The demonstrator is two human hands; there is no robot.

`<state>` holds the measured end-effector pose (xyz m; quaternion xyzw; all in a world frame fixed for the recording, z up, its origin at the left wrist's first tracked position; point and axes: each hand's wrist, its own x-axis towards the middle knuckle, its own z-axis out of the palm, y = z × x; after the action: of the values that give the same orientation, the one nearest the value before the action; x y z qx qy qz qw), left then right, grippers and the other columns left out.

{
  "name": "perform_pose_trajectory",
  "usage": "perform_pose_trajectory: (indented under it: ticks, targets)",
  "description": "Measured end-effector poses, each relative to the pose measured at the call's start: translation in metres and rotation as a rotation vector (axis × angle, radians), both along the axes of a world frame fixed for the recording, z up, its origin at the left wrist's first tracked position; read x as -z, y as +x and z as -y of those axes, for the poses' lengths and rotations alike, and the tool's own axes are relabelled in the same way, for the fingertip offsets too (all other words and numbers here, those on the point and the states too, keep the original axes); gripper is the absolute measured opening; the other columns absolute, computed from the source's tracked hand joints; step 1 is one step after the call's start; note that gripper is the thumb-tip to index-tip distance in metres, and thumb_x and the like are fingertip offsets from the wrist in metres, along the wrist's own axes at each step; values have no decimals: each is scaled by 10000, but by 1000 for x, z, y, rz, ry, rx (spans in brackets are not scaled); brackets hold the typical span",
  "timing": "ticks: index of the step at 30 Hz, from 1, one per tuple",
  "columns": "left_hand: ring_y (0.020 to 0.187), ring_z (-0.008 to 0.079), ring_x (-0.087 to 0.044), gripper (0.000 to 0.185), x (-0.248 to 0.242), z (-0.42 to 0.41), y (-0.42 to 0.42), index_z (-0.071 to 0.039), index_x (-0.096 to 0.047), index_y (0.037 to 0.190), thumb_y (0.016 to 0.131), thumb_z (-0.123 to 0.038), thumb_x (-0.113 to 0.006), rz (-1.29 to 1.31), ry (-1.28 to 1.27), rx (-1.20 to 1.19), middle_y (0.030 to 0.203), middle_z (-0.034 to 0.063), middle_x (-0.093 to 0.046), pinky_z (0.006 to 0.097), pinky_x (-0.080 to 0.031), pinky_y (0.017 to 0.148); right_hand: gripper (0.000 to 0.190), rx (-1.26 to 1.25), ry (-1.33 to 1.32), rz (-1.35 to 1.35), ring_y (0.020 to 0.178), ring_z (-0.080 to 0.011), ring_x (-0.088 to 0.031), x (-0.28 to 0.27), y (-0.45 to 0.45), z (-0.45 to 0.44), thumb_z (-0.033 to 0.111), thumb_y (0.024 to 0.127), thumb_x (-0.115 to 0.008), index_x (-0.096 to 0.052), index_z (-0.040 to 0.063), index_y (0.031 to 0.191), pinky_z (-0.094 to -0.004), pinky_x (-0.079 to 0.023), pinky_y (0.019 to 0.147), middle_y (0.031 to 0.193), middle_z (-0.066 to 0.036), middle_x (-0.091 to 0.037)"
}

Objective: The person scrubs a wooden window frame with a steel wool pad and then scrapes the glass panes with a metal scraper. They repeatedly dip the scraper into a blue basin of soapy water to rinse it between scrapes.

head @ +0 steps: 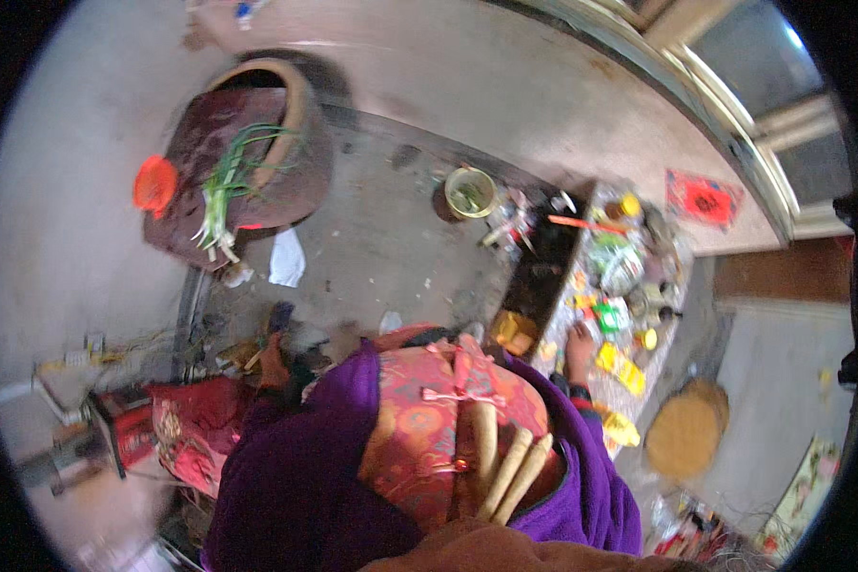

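My right hand (pixel 580 350) is at the near edge of a cluttered table (pixel 554 322), close to a green-and-white packet (pixel 610 314) and a yellow packet (pixel 620 368). Its fingers are small and blurred, so their grip is unclear. On the other side, my left hand (pixel 273 363) hangs low beside a red cloth (pixel 200 407). A dark, narrow thing (pixel 281 314) shows just beyond its fingers; whether they hold it is not visible. Between the arms are a purple outer garment (pixel 314 457) and a red patterned front (pixel 415 415), with pale rod-like pieces (pixel 508 472) at the chest.
Scallions (pixel 222 193) lie on a dark board (pixel 186 171) over a large ceramic vat (pixel 297 93). Near it are a red plastic scoop (pixel 154 184) and a white sheet (pixel 287 257). A bucket with greens (pixel 470 193) stands by the wall; round brown mats (pixel 686 432) lie right.
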<state>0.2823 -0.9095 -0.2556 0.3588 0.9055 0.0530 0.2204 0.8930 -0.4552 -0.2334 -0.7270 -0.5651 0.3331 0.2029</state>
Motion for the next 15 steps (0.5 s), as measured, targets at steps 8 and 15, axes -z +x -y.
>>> perform_pose_trajectory:
  ticks: [8, 15]
  targets:
    - [1262, 326, -411, 741, -1, 21, -23, -69, -353, 1388, 699, 57, -594, 253, 88, -77, 1361, 161, -437, 388, -355, 1025, 329, -14, -453, -256, 706, -182, -643, 8, -60, 57, 164, 807, -670, -618, 8, 1092, -309, -501, 593, 861, -107, -680]
    - [1176, 361, -467, 750, -6, -13, -33, -36, -347, 1382, 677, 75, -579, 164, 277, 136, 1292, 205, -478, 380, -370, 992, 363, 243, -594, -133, 448, -140, -543, -3, -16, 105, 178, 806, -676, -622, 43, 1139, -285, -424, 398, 716, -80, -655]
